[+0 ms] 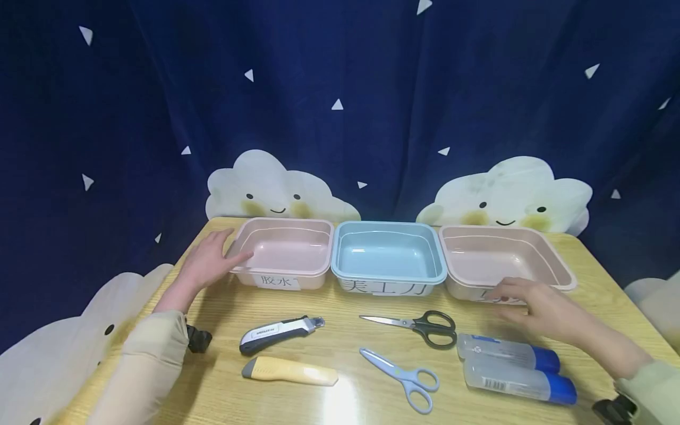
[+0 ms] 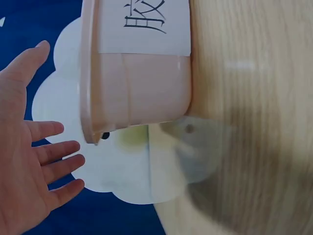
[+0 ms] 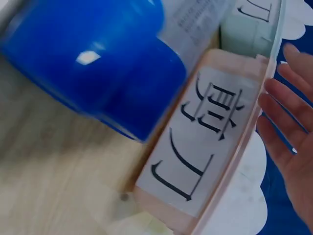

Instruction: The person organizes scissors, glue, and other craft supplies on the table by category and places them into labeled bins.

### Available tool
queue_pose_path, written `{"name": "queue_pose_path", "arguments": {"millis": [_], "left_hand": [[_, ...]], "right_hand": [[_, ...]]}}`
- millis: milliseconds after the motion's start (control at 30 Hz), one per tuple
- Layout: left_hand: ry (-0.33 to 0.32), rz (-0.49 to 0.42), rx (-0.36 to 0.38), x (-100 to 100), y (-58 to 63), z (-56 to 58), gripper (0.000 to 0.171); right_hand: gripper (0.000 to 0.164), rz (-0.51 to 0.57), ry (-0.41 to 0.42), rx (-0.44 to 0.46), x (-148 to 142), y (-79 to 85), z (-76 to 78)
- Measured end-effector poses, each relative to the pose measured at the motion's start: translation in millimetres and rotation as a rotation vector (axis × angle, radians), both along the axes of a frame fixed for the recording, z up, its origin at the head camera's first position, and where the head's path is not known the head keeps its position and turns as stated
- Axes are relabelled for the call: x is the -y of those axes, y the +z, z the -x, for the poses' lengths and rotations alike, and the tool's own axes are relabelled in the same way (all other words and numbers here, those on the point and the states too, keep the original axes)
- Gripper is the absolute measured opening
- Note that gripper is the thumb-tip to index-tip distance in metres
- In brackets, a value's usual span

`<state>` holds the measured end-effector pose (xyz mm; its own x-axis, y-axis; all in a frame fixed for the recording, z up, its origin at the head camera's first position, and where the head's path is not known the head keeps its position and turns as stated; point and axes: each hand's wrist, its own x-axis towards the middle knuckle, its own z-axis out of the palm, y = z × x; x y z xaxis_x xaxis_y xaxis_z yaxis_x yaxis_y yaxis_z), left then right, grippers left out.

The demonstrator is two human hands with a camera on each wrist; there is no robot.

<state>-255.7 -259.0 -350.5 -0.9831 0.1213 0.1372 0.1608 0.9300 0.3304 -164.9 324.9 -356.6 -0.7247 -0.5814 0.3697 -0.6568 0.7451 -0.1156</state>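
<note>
My left hand point(image 1: 208, 261) reaches to the left end of a pink bin point(image 1: 319, 282), fingers spread and holding nothing. In the left wrist view, that hand's fingers point(image 2: 51, 169) are apart beside the bin's rim. My right hand point(image 1: 539, 304), slightly blurred, hovers at the front of the right-hand pink bin point(image 1: 564, 282), above the two glue bottles. The right wrist view has its relaxed fingers point(image 3: 288, 110) next to that bin's labelled front. Two clear glue bottles with blue caps, the rear one point(image 1: 499, 349) and the front one point(image 1: 512, 381), lie below the right hand.
Between the pink bins stands a blue bin point(image 1: 390, 276). On the wooden table point(image 1: 212, 395) lie a grey-and-black utility knife point(image 1: 278, 333), a yellow utility knife point(image 1: 292, 371), black-handled scissors point(image 1: 417, 324) and blue scissors point(image 1: 401, 375). A dark blue curtain point(image 1: 297, 106) hangs behind.
</note>
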Motion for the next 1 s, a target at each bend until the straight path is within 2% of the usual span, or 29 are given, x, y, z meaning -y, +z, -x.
{"name": "queue_pose_path", "arguments": {"millis": [200,367,467,600,767,900,1000], "left_hand": [[0.044,-0.095,0.056,1.2,-12.1,1.7,0.098],[0.028,-0.258,0.114,-1.8,-23.8,0.7,0.100],[0.007,-0.359,0.134,-3.8,-30.1,-0.7,0.098],[0.007,-0.452,0.168,-4.3,-37.0,-2.2,0.100],[0.037,-0.493,0.203,-3.3,-43.2,-2.8,0.105],[0.056,-0.517,0.201,-2.6,-46.5,-3.3,0.108],[0.062,-0.541,0.198,-3.2,-47.6,-3.9,0.108]], "right_hand": [[0.030,-0.026,0.059,0.180,-5.1,-9.2,-9.6],[0.038,-0.013,0.065,0.503,-14.6,-17.5,-9.2],[0.038,0.019,0.060,0.627,-19.3,-22.4,-9.7],[0.035,0.074,0.091,0.695,-24.4,-27.0,-10.9],[0.031,0.088,0.117,0.787,-28.7,-29.9,-8.4],[0.028,0.084,0.155,0.797,-31.0,-32.9,-6.3],[0.027,0.066,0.148,0.780,-30.9,-33.5,-4.7]]}}
